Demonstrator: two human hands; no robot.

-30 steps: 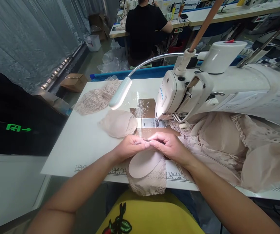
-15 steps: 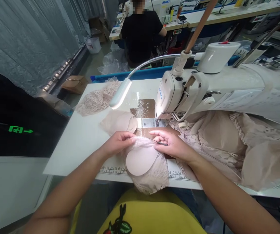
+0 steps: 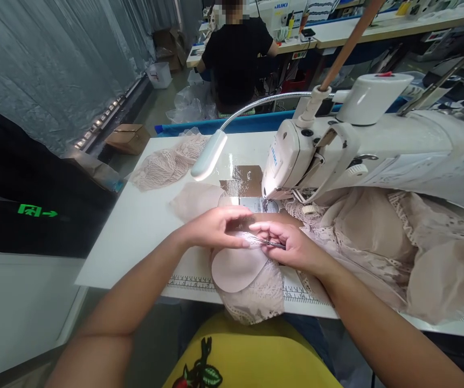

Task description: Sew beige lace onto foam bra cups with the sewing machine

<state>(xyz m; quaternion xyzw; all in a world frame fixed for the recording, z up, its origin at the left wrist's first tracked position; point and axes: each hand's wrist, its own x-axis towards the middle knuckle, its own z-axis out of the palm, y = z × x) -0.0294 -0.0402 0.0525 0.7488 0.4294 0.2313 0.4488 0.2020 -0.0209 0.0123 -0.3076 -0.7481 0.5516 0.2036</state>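
Lace piece: the lace piece (image 3: pixel 258 307), with a smooth oval pad (image 3: pixel 237 270) on it, is laid across the middle of the tabletop's (image 3: pixel 130 231) near edge; its lower end is let hang over, probably so that its upper edge can be reached by both hands.
Left hand: the left hand (image 3: pixel 215 226) is held half open, thumb and fingers parted, with the thumb laid at the lace's upper edge, seemingly as a steadying touch.
Right hand: the right hand (image 3: pixel 292 245) is curled closed around a slim dark tool (image 3: pixel 274 244); its tip is turned in toward the lace, presumably for fine control.
Lamp: the lamp (image 3: pixel 209 156) is bent low on its flexible neck, apparently so that the hands and the sewing machine's (image 3: pixel 288 161) needle area are lit.
Right side: a heap of lace garments (image 3: pixel 369 231) is spread beneath the machine arm toward the near edge, likely within easy reach.
Left side: a lace bundle (image 3: pixel 163 166) is set at the far left corner, and a pale cup piece (image 3: pixel 195 199) just beyond the left hand, seemingly clear of the working spot.
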